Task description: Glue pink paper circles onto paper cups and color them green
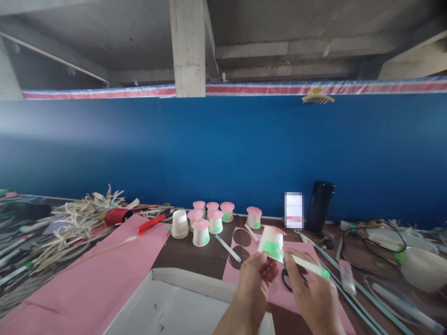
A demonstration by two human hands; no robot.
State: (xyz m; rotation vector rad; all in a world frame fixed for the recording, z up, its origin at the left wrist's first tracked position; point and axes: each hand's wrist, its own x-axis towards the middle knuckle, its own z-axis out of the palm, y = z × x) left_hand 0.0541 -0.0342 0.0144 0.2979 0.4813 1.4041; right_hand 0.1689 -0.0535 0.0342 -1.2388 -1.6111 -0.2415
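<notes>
My left hand (254, 279) grips a white paper cup (269, 235), upside down and tilted, with a pink paper disc on its top. A green patch is coloured on the cup's side. Between the fingers of my right hand (310, 288) is a white marker with a green end (310, 266), its tip against the green patch. Beneath both hands lies a pink sheet (237, 265) with round holes cut out. Black scissors (287, 280) are partly hidden behind my right hand.
Several pink-topped cups (215, 222) stand toward the wall beside a plain white cup (180, 224). A blue-capped marker (228, 249) lies near them. In front is a white box lid (174, 298). Paper strips (91, 214) heap at left; a black cylinder (320, 207) stands right.
</notes>
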